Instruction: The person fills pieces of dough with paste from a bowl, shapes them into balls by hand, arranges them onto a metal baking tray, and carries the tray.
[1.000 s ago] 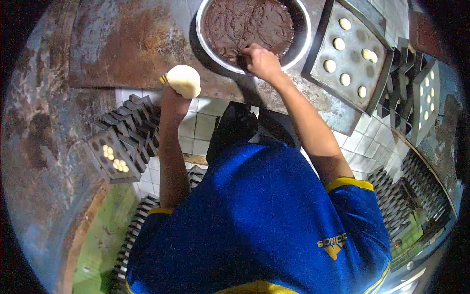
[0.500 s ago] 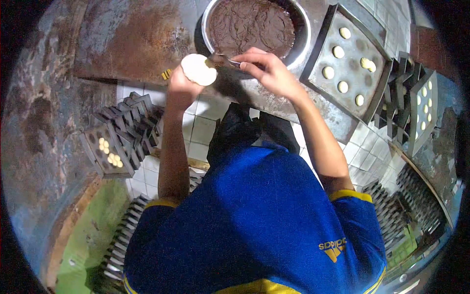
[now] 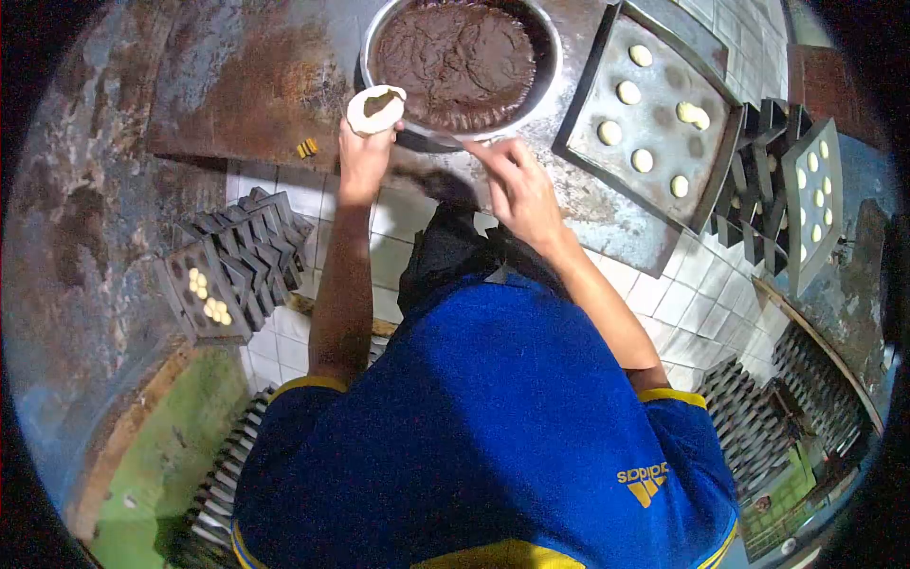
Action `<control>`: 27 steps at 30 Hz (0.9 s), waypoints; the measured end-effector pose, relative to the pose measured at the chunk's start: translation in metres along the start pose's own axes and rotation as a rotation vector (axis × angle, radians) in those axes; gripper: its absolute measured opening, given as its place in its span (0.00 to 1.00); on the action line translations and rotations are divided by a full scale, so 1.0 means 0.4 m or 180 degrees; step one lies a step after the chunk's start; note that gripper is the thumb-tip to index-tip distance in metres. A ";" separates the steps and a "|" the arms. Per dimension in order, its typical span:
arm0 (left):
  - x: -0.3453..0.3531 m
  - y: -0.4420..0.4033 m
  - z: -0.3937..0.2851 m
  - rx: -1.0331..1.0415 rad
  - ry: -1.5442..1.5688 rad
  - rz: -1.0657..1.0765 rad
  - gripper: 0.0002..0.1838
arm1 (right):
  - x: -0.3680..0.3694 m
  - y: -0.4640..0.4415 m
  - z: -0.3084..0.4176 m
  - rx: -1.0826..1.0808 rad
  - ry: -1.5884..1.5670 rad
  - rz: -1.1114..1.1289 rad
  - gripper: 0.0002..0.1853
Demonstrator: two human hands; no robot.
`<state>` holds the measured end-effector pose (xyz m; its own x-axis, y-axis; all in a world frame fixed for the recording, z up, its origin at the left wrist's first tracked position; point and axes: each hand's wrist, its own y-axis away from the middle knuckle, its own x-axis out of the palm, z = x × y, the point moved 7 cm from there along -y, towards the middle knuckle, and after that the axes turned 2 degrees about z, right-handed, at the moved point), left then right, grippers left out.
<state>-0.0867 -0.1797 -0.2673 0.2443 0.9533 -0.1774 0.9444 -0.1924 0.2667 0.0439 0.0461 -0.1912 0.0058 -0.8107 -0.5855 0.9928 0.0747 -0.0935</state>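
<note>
My left hand (image 3: 365,169) holds up a flat white dough round (image 3: 376,123), its fingers curled around the underside. A dab of dark brown filling (image 3: 382,102) lies on top of the dough. My right hand (image 3: 526,194) is closed around the handle of a thin metal spreading tool (image 3: 445,139), whose exact kind I cannot make out. The tool's blade points left, apart from the dough and near the bowl's front edge. Just beyond both hands stands a round metal bowl (image 3: 557,71) of thick brown filling (image 3: 455,62).
A dark metal tray (image 3: 654,123) with several pale dough balls (image 3: 609,133) lies to the right on the worn table (image 3: 256,85). Stacked trays stand at right (image 3: 749,194) and left (image 3: 261,237). A small yellow-and-black object (image 3: 306,148) sits near the table edge.
The dark filling now shows on the dough round. My right hand has drawn the tool away from the dough, back and to the right. The view has shifted slightly.
</note>
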 end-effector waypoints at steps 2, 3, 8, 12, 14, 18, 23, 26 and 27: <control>0.054 0.011 -0.015 -0.0006 0.0266 0.0139 0.14 | 0.038 0.121 -0.215 0.0734 -0.0196 -0.0188 0.21; 0.086 0.018 -0.021 -0.0029 0.0539 0.0264 0.14 | 0.076 0.197 -0.381 0.1197 -0.0154 -0.0297 0.17; 0.243 0.071 -0.084 0.0516 -0.0143 0.0650 0.19 | -0.024 0.268 -0.504 0.1279 0.0781 0.0693 0.19; 0.422 0.124 -0.155 0.0570 -0.0242 0.1488 0.23 | -0.269 0.073 -0.134 0.0056 -0.0589 0.0293 0.43; 0.512 0.168 -0.241 0.0440 0.0089 0.1651 0.19 | -0.343 0.039 -0.048 -0.0354 -0.0409 0.0274 0.44; 0.625 0.180 -0.295 0.0540 -0.0074 0.2478 0.25 | -0.452 0.050 -0.071 -0.0058 -0.0506 0.0495 0.31; 0.694 0.222 -0.349 0.0487 0.0372 0.2667 0.34 | -0.541 0.100 -0.153 0.0193 -0.1107 0.0182 0.14; 0.728 0.234 -0.349 -0.0364 0.0961 0.2211 0.24 | -0.574 0.139 -0.184 0.0715 -0.1746 -0.0061 0.18; 0.750 0.243 -0.361 -0.0357 0.0963 0.2207 0.24 | -0.594 0.143 -0.170 0.0709 -0.1742 -0.0059 0.18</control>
<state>0.0466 0.1212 -0.1579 0.6869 0.6482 0.3287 0.5648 -0.7607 0.3198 0.0910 0.2822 -0.1121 -0.0096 -0.9968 -0.0791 0.9942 -0.0180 0.1063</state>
